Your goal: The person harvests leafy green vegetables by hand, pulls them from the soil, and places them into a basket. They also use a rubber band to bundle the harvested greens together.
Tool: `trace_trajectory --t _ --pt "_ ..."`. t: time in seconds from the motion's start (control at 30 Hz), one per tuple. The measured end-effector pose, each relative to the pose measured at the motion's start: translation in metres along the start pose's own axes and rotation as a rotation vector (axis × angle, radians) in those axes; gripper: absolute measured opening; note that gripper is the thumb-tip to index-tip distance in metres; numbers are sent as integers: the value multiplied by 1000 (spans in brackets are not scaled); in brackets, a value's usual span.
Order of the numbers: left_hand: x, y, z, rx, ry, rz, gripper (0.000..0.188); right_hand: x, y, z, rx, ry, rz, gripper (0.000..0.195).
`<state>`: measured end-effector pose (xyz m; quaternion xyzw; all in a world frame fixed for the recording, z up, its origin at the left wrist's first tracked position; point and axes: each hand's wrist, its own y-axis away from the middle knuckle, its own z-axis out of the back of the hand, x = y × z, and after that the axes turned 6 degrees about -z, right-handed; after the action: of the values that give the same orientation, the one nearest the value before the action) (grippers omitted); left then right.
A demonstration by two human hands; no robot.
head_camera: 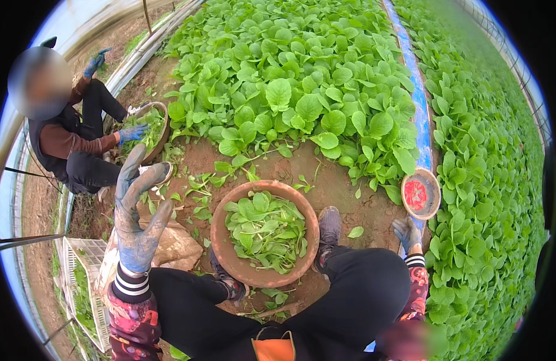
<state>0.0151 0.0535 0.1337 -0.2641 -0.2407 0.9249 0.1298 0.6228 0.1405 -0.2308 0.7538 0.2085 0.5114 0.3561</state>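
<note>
My left hand (140, 212), in a soiled blue-grey work glove, is raised at the left with its fingers spread and nothing between them. My right hand (408, 232), gloved too, is low at the right beside the blue strip, just below a small round bowl (407, 208) with something red inside. Whether its fingers touch the bowl's rim I cannot tell. Between my feet stands a round reddish-brown basin (219, 234) holding a heap of picked leafy green seedlings (264, 230). Beyond it grows a dense bed of leafy green plants (278, 94).
A co-worker (79, 135) in blue gloves sits at the left by another basin (162, 135) of greens. A white plastic crate (97, 311) with greens and a pale sack (178, 246) lie at lower left. A blue strip (415, 81) divides the plant beds.
</note>
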Motion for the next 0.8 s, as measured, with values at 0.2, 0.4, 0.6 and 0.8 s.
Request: trace_trajectory --t 0.2,0.4,0.6,0.8 --pt "2 -11 -13 67 153 239 50 -167 31 -2 68 1017 -438 48" --pt "20 -24 -27 264 149 369 53 -194 -21 -60 112 1264 -396 46" --pt "45 -59 -50 381 260 439 54 -119 -120 -166 98 1343 28 44" --pt "81 -83 -86 446 409 481 52 -41 -207 -290 41 1475 411 42"
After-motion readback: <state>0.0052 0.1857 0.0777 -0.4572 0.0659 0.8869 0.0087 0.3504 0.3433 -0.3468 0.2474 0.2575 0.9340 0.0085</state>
